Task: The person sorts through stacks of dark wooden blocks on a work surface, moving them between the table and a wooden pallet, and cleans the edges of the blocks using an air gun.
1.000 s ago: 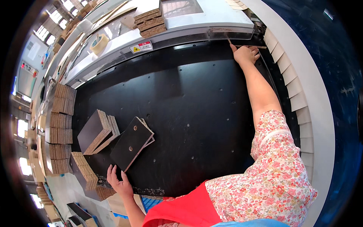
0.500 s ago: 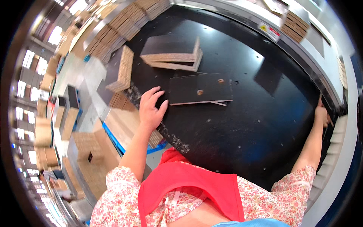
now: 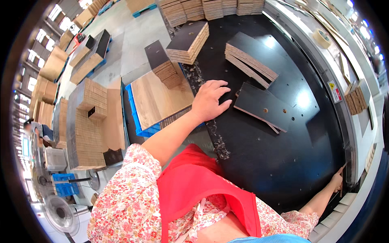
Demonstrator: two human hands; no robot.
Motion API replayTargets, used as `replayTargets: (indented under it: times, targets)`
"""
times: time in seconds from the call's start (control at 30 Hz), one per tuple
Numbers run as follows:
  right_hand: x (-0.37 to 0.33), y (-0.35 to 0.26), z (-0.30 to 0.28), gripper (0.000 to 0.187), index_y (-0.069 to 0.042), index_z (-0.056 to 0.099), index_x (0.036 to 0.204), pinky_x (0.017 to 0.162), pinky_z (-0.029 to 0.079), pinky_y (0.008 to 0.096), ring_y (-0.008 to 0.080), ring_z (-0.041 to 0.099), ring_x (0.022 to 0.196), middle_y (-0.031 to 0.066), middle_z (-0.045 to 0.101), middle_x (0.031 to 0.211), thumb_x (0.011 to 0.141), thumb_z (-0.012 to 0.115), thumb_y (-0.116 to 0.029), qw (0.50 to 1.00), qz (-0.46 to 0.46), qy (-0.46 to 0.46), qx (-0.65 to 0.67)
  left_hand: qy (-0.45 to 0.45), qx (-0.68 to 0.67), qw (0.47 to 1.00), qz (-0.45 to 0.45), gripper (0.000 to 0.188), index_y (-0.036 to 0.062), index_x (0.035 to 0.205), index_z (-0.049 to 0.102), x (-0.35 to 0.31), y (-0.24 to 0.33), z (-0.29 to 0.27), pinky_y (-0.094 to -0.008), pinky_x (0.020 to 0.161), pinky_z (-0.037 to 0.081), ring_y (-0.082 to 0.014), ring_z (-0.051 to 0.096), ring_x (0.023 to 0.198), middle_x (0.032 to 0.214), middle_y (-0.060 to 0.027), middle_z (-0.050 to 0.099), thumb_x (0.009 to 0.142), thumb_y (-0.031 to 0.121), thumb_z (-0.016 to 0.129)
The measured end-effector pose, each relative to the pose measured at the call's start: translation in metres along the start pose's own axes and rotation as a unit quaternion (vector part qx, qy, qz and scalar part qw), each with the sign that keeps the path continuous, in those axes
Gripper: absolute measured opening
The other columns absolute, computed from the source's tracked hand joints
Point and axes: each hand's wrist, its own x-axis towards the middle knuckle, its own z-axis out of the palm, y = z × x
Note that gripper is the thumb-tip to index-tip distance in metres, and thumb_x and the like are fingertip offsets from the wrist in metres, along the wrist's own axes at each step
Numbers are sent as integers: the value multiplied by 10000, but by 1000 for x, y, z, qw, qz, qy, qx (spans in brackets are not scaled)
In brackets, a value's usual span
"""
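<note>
My left hand point(image 3: 210, 100) is open with its fingers spread, over the left part of the black worktable point(image 3: 259, 170). Its fingertips are close to a pair of dark-faced boards point(image 3: 259, 106), which overlap slightly askew; the upper one has two round holes. At the far right, my right hand point(image 3: 335, 182) is closed on a thin brown strip beside the machine's grey edge; most of the strip is hidden. Beyond the pair lie more dark-faced boards point(image 3: 253, 56), stacked with a wedge-shaped gap between them.
Another stack of boards point(image 3: 188, 42) stands at the table's left edge, with more board stacks point(image 3: 210, 9) at the far end. On my left, wood-coloured panels point(image 3: 160, 97) sit on a blue pallet point(image 3: 135, 117). A fan point(image 3: 60, 212) and a seated person point(image 3: 42, 130) are farther left.
The whole view has swung, so the table and boards appear turned and farther right. My left hand stays open near the boards' corner, and my right hand remains at the machine's edge.
</note>
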Motion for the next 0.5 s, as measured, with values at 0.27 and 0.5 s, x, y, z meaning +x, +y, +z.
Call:
replayTargets:
  times: [0.27,0.5]
  targets:
    - [-80,-36,-6,843,-35,643,1215,947,470,531,419,561,1167,248,596,1239,917,282,-736,984,-172,24,-44,23,-16,1000,-9,324,81,1040,677,-10,-8,-1,-432,1000,422,-294,527,1182,1228,-90,607,783,270,733]
    - [-124,-66,7,796,118,587,1213,1018,425,486,445,536,1178,307,572,1245,957,401,-613,945,-306,18,112,42,-59,997,16,310,82,1024,685,-7,-12,7,-431,995,428,-295,545,1156,1186,-94,624,782,271,730]
